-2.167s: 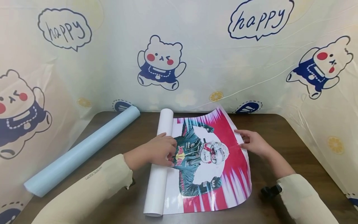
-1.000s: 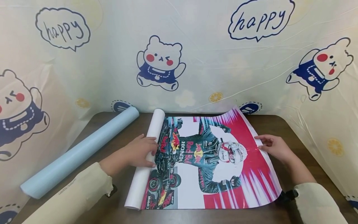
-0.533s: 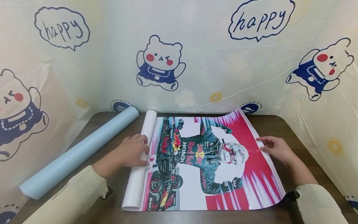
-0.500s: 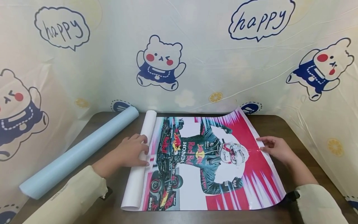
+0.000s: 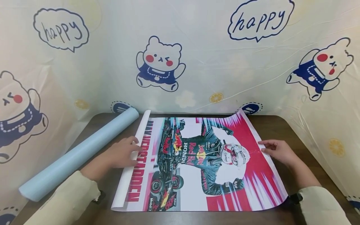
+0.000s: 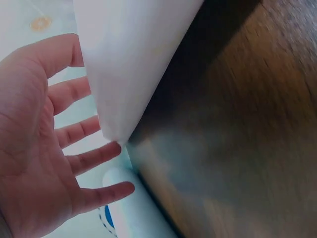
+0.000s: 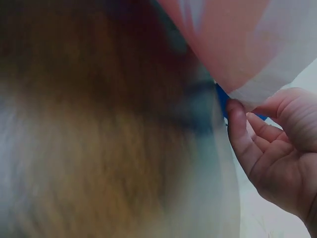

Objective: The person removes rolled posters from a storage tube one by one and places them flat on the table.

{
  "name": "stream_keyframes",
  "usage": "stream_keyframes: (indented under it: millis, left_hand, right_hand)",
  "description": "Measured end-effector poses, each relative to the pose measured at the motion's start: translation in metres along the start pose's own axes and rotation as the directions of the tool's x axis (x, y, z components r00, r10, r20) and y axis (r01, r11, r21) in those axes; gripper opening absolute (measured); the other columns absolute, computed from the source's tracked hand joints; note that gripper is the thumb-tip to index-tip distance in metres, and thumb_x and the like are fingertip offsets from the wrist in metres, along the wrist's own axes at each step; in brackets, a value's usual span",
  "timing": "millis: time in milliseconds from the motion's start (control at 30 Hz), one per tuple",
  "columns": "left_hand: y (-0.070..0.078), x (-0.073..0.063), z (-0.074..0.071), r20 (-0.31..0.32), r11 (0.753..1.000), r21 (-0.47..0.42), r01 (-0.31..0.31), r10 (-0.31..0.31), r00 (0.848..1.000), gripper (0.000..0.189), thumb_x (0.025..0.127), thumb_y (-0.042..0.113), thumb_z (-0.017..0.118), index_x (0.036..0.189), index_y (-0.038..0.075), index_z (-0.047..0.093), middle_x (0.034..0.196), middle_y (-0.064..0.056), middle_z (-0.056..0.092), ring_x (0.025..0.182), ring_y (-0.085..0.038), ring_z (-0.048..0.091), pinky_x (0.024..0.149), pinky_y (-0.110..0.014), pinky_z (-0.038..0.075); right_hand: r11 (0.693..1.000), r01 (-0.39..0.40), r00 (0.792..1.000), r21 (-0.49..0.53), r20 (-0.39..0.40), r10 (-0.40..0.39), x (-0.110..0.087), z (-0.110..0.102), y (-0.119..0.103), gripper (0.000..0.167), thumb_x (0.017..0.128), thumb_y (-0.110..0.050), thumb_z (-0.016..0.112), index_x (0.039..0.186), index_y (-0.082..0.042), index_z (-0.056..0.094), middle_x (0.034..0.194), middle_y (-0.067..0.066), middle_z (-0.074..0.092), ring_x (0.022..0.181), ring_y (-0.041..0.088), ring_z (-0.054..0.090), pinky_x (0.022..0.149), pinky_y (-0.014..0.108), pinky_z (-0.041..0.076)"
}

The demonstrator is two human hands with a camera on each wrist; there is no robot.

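Note:
A printed poster (image 5: 194, 156) lies mostly unrolled on the table, showing a helmeted driver, a race car and large red lettering. Its left edge still curls up as a narrow white roll (image 5: 119, 195). My left hand (image 5: 119, 154) is at that curled edge, fingertips touching it. In the left wrist view the fingers of the left hand (image 6: 44, 144) are spread and nearly straight beside the white paper (image 6: 131, 59). My right hand (image 5: 278, 151) pinches the poster's right edge between thumb and fingers, as the right wrist view of the right hand (image 7: 277, 153) also shows.
A light blue rolled tube (image 5: 78, 153) lies diagonally on the brown table (image 5: 270, 128) to the left. Behind and at both sides hangs a pale curtain (image 5: 202, 62) printed with cartoon bears. The poster's far right corner lifts toward it.
The left hand has moved left, and the roll has thinned as the poster opened, uncovering the race car and then the red lettering. The right hand shifted right with its edge, then stayed nearly still.

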State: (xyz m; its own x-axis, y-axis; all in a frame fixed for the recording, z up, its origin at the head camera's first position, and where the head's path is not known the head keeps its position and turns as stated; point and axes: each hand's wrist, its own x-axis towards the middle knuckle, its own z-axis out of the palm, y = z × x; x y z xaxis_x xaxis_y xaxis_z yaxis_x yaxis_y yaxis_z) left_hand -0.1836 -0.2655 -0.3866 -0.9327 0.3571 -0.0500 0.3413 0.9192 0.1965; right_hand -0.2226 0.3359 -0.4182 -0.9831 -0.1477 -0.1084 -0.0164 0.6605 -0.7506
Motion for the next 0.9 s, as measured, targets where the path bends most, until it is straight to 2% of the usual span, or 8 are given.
stream_keyframes:
  millis: [100,267,400,500,633,733,800,900]
  left_hand:
    - [-0.010,-0.005,-0.001,-0.011,0.996,-0.084,-0.007,0.006,1.000,0.045,0.071,0.036,0.084,0.111,0.016,0.073,0.128,-0.014,0.052,0.108,-0.031,0.051,0.078,-0.046,0.056]
    - [-0.029,-0.014,-0.005,-0.022,0.978,-0.208,-0.001,-0.004,1.000,0.044,0.078,0.032,0.079,0.116,0.011,0.070,0.132,-0.019,0.054,0.116,-0.040,0.052,0.090,-0.059,0.049]
    - [-0.042,-0.022,-0.004,-0.045,0.946,-0.325,0.011,-0.027,0.999,0.046,0.081,0.026,0.077,0.122,0.008,0.066,0.131,-0.019,0.055,0.116,-0.041,0.053,0.089,-0.059,0.049]
    - [-0.049,-0.028,-0.003,-0.048,0.922,-0.386,0.040,-0.063,0.997,0.051,0.081,0.025,0.078,0.126,0.007,0.062,0.128,-0.018,0.057,0.113,-0.039,0.055,0.087,-0.056,0.051]
    - [-0.057,-0.036,-0.004,-0.015,0.905,-0.413,0.102,-0.119,0.993,0.056,0.081,0.027,0.079,0.129,0.007,0.061,0.123,-0.016,0.060,0.111,-0.039,0.057,0.085,-0.055,0.053]
    - [-0.063,-0.039,-0.003,0.004,0.893,-0.434,0.122,-0.134,0.991,0.056,0.081,0.026,0.079,0.130,0.006,0.061,0.119,-0.015,0.062,0.109,-0.038,0.058,0.083,-0.052,0.054]
    - [-0.068,-0.040,-0.001,0.009,0.884,-0.453,0.116,-0.126,0.992,0.054,0.081,0.023,0.080,0.129,0.006,0.062,0.117,-0.013,0.064,0.107,-0.035,0.060,0.081,-0.048,0.056]
    - [-0.073,-0.042,0.004,0.026,0.874,-0.472,0.115,-0.117,0.993,0.044,0.082,0.017,0.079,0.123,0.008,0.067,0.116,-0.013,0.065,0.104,-0.032,0.062,0.080,-0.043,0.057]
  right_hand:
    - [1.000,-0.014,0.999,0.010,0.047,0.014,-0.001,0.000,0.004,0.061,0.093,-0.029,0.067,0.138,0.007,0.048,0.119,0.028,0.060,0.082,0.023,0.067,0.073,0.039,0.058]
    - [0.998,-0.039,0.983,0.042,0.181,0.030,-0.006,-0.003,0.008,0.080,0.090,-0.032,0.069,0.147,0.009,0.031,0.125,0.029,0.056,0.089,0.024,0.067,0.077,0.041,0.058]
    - [0.994,-0.029,0.960,0.104,0.281,-0.001,-0.012,-0.010,0.011,0.085,0.088,-0.028,0.070,0.150,0.007,0.024,0.126,0.028,0.055,0.095,0.028,0.067,0.080,0.042,0.057]
    - [0.987,-0.037,0.949,0.158,0.316,-0.015,-0.017,-0.014,0.017,0.085,0.088,-0.025,0.069,0.152,0.004,0.022,0.128,0.027,0.054,0.097,0.030,0.066,0.081,0.043,0.056]
    - [0.970,-0.030,0.942,0.243,0.331,-0.053,-0.023,-0.017,0.024,0.067,0.091,-0.018,0.066,0.146,0.003,0.034,0.121,0.025,0.055,0.095,0.030,0.066,0.078,0.046,0.057]
    - [0.958,-0.004,0.938,0.286,0.333,-0.095,-0.025,-0.017,0.027,0.043,0.094,-0.010,0.062,0.130,0.010,0.047,0.110,0.022,0.061,0.088,0.030,0.067,0.073,0.048,0.058]
    - [0.963,0.010,0.939,0.270,0.328,-0.102,-0.026,-0.016,0.027,0.034,0.095,-0.010,0.061,0.121,0.011,0.054,0.106,0.020,0.064,0.085,0.030,0.068,0.072,0.046,0.058]
    - [0.979,0.009,0.949,0.204,0.308,-0.072,-0.028,-0.013,0.026,0.034,0.095,-0.013,0.062,0.118,0.012,0.060,0.107,0.020,0.066,0.084,0.027,0.069,0.072,0.042,0.059]
